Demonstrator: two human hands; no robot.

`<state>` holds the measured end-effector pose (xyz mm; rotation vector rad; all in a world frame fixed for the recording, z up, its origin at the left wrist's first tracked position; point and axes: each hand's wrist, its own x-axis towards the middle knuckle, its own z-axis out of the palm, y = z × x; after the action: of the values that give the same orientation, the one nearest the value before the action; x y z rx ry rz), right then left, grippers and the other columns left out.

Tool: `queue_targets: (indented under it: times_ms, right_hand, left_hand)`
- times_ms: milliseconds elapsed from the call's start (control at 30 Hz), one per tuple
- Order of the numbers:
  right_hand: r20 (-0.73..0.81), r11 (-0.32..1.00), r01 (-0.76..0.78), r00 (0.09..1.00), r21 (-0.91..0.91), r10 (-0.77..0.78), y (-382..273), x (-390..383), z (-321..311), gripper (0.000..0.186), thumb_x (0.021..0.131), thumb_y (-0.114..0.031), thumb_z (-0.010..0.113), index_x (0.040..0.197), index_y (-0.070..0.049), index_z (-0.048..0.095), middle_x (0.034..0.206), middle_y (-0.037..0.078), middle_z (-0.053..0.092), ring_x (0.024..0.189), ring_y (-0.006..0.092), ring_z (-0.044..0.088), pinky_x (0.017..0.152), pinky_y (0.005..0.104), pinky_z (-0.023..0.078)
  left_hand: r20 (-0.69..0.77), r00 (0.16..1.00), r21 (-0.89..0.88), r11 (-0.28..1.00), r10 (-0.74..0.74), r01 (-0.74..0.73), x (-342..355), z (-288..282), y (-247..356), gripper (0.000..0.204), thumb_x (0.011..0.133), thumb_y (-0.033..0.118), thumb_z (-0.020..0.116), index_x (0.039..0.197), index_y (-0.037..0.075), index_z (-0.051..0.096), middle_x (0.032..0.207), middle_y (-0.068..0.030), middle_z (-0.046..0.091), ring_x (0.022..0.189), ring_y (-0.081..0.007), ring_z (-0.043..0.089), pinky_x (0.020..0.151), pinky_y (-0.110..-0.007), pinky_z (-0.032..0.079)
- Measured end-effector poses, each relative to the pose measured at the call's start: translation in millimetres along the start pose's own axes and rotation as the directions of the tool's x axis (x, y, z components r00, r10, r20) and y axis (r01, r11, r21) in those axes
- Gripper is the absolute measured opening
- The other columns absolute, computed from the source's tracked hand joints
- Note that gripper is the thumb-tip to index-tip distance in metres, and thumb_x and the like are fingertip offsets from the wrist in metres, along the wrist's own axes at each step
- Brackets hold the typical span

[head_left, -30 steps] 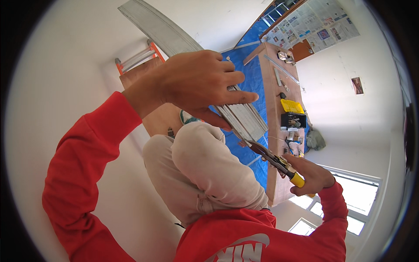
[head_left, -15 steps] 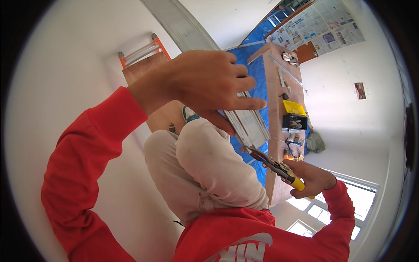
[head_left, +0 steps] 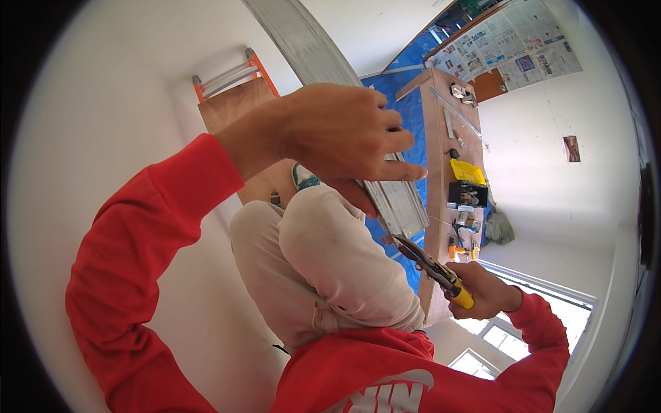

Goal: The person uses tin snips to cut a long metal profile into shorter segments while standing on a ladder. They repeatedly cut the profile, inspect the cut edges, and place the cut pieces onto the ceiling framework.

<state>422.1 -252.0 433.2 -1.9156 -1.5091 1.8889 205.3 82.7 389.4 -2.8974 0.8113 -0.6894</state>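
Observation:
A long grey metal channel [head_left: 398,210] runs from the top of the view down past my left hand and ends just above my knees. My left hand [head_left: 337,134] is closed around it, the thumb on its near side and the fingers reaching over it. A pair of tin snips [head_left: 435,267] with yellow handles is gripped in my right hand [head_left: 485,292]. Their jaws are at the channel's near end, by its lower corner; whether they bite into the metal I cannot tell.
To the right, a wooden bench [head_left: 435,151] bears a yellow tray [head_left: 468,171], a black toolbox [head_left: 468,195] and several tools. Blue sheeting [head_left: 411,110] covers the floor. An orange-railed ladder [head_left: 234,70] and a brown board [head_left: 237,103] stand at the far left. Newspaper [head_left: 509,51] covers a panel.
The snips and my right hand have shifted slightly left and down, at the same end of the channel. My left hand keeps its grip; the whole view has moved a little.

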Motion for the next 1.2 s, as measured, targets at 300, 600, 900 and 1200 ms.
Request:
queue_targets:
  times_ms: [300,600,900,1200]
  right_hand:
    - [-0.027,0.995,-0.005,1.000,-0.103,0.003,-4,-2,-12,0.046,0.071,-0.018,0.076,0.112,-0.001,0.062,0.080,0.010,0.067,0.071,0.0246,0.066,0.069,0.0365,0.052]
    - [0.011,0.966,-0.152,0.987,-0.208,0.158,-33,-10,-30,0.059,0.069,-0.025,0.080,0.118,0.003,0.062,0.082,0.012,0.068,0.070,0.0264,0.068,0.072,0.0376,0.054]
    - [-0.040,0.963,-0.194,0.981,-0.186,0.190,-47,-13,-29,0.045,0.071,-0.025,0.080,0.104,0.003,0.067,0.076,0.012,0.067,0.067,0.0242,0.066,0.068,0.0362,0.053]
    - [-0.288,0.899,-0.308,0.932,-0.312,0.220,-49,-15,-26,0.036,0.072,-0.019,0.082,0.098,0.000,0.068,0.081,0.016,0.071,0.075,0.0307,0.070,0.072,0.0406,0.055]
  left_hand:
    - [0.065,0.998,0.124,0.992,-0.024,0.015,1,2,4,0.073,0.086,0.066,0.064,0.147,0.028,0.060,0.098,0.0012,0.064,0.091,-0.0176,0.068,0.075,-0.032,0.055]
    - [0.114,0.993,0.061,0.998,-0.038,0.031,3,2,9,0.062,0.088,0.057,0.068,0.142,0.026,0.065,0.102,0.0003,0.069,0.094,-0.0183,0.071,0.077,-0.032,0.057]
    - [0.126,0.991,0.119,0.993,-0.042,0.027,8,7,17,0.039,0.093,0.036,0.071,0.130,0.022,0.074,0.090,0.0012,0.070,0.086,-0.0174,0.070,0.072,-0.031,0.055]
    - [0.489,0.825,-0.002,0.945,-0.284,0.326,25,-8,20,0.062,0.088,0.069,0.069,0.112,0.012,0.077,0.081,-0.0035,0.068,0.078,-0.0199,0.070,0.067,-0.033,0.053]
